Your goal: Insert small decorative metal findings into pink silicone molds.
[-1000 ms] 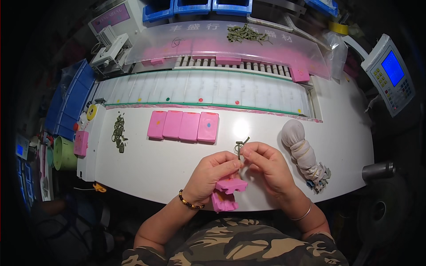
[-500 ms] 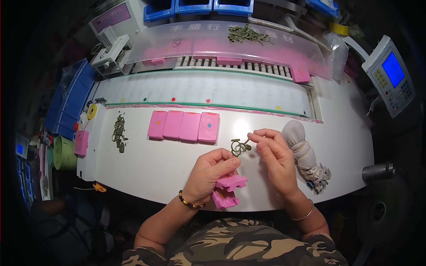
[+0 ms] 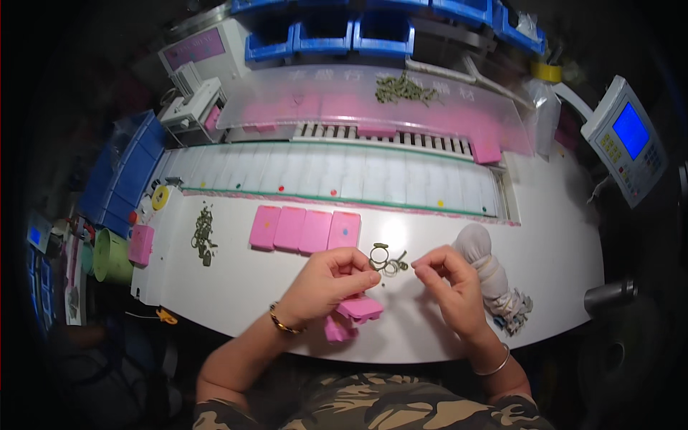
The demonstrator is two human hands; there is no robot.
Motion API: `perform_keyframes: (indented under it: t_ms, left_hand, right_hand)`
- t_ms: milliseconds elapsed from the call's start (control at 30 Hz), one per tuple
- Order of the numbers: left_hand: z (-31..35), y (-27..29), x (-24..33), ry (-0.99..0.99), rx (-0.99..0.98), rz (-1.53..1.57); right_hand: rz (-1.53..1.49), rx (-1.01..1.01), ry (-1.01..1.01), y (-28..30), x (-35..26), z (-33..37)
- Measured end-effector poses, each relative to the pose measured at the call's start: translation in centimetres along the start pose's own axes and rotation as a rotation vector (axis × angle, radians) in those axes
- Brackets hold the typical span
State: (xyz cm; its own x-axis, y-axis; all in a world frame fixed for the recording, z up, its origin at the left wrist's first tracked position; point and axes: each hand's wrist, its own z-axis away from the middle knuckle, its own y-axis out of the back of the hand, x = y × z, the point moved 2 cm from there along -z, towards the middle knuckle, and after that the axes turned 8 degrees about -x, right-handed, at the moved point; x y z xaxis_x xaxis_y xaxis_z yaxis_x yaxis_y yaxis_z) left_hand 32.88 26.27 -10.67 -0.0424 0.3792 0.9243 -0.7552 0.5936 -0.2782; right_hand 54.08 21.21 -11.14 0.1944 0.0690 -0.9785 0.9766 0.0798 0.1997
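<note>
My left hand (image 3: 334,278) is closed, thumb and forefinger pinched together at a thin dark green ring (image 3: 379,256) with a small bar on top. In the same hand, below the fingers, hangs a pink rubber mold (image 3: 358,309) folded apart into two notched parts. Just right of the ring lie more green ring-like pieces (image 3: 395,267), with a short stick among them. My right hand (image 3: 450,290) is beside these pieces, thumb and forefinger tips nearly together. Whether something tiny sits between them cannot be made out.
Pink blocks (image 3: 304,229) stand in a row beyond my left hand. Green scraps (image 3: 203,236) lie farther left. A pale cloth bundle (image 3: 481,258) rests by my right hand. Behind are a white strip tray (image 3: 322,172) and a translucent cover (image 3: 287,89) bearing green pieces (image 3: 405,88).
The view has tilted upward, so the table appears lower. My hands have drawn farther apart, and the ring now stands out from the other green pieces. A tiny dark bit shows on the table.
</note>
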Motion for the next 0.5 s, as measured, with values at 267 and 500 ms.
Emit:
perform_keyframes:
  t_ms: [267,500]
  left_hand:
    - [-7.1,8.8,12.2,0.252,-0.144,-0.593]
    - [-13.1,6.8,15.7,-0.28,0.159,-0.195]
  right_hand:
    - [0.011,-0.096,-0.054,0.5,-0.2,0.8]
    - [0.002,-0.071,0.019,-0.1,-0.7,0.5]
